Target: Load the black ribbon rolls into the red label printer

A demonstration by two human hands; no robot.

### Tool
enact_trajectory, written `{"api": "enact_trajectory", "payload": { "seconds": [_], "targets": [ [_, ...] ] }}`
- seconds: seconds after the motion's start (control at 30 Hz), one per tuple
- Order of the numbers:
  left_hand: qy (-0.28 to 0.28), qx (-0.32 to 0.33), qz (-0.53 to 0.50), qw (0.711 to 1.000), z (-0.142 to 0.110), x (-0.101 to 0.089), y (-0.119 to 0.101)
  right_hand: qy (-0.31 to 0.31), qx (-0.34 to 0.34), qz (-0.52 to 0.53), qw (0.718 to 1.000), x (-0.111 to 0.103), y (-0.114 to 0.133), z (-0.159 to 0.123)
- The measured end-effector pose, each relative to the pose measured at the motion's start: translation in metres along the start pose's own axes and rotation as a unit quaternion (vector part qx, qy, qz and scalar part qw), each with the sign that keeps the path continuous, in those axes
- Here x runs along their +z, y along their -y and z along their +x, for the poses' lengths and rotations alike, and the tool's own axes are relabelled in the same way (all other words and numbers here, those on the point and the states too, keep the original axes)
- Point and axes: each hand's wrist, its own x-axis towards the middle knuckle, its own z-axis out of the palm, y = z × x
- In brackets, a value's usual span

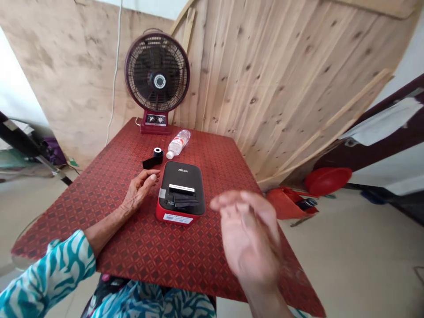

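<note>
A box-shaped device with a black top and red sides rests on the table between my hands. White labels are on its top and front side, and a dark flat piece lies at the slot near its front end. My left hand lies at the device's left side, fingers stretched out with nothing visible in them. Just beyond those fingers is a black roll with a white core and a loose black strip. My right hand is raised to the right of the device, fingers bent and blurred by motion.
A clear plastic bottle lies on its side behind the device. At the back of the red patterned table stands a dark red fan against a wooden wall. Beyond the right edge are a red basin and an orange-red container.
</note>
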Motion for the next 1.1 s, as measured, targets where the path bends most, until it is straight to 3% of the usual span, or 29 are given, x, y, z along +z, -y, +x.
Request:
{"api": "enact_trajectory", "payload": {
  "seconds": [0.03, 0.1, 0.23, 0.37, 0.63, 1.1],
  "targets": [
    [-0.003, 0.001, -0.005, 1.0, 0.001, -0.001, -0.001, -0.079, -0.012, 0.005, 0.997, -0.002, -0.014, 0.02],
    [0.017, -0.015, -0.011, 1.0, 0.002, -0.004, -0.004, -0.145, 0.011, 0.008, 0.989, -0.007, -0.047, 0.053],
    [0.126, -0.079, 0.004, 0.989, 0.002, -0.01, -0.008, -0.154, 0.107, -0.01, 0.982, -0.01, -0.107, 0.08],
    [0.173, -0.104, 0.005, 0.979, 0.002, -0.016, -0.01, -0.136, 0.134, -0.007, 0.982, -0.006, -0.137, 0.077],
    [0.189, -0.152, -0.03, 0.97, 0.0, -0.016, -0.015, -0.074, 0.088, -0.078, 0.99, -0.007, -0.142, 0.071],
    [0.176, -0.191, -0.087, 0.962, -0.003, -0.009, -0.01, -0.087, 0.106, -0.035, 0.99, -0.006, -0.142, 0.072]
  ]
}}
